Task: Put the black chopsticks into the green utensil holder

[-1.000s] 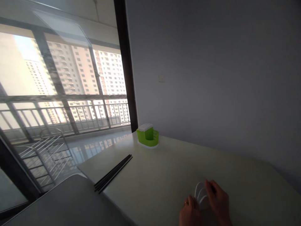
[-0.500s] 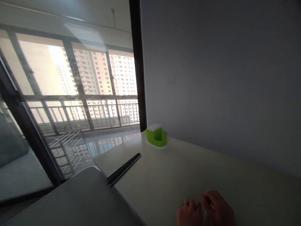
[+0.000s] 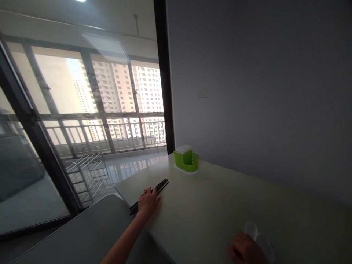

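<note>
My left hand point(image 3: 148, 201) lies over a bundle of thin black sticks point(image 3: 162, 185) that look like chopsticks, at the table's left edge. Its fingers rest across them and the thumb stands apart to the right, so the hand looks open. At the bottom right, my right hand point(image 3: 246, 249) is loosely curled, thumb apart, in dim light. I see nothing held in it. Several clear, round plastic pieces point(image 3: 251, 230) lie on the table right beside it, partly hidden by the hand; their exact kind is unclear.
A bright green basket point(image 3: 187, 163) with a white base and white slatted top stands at the table's far corner by the wall. The pale table point(image 3: 198, 205) meets a grey surface point(image 3: 90, 231) on the left. Beyond the glass door is a metal rack point(image 3: 88, 172).
My left hand has left the spot beside my right hand and reached over to the black sticks. The clear round pieces now show beside my right hand. The view has shifted slightly.
</note>
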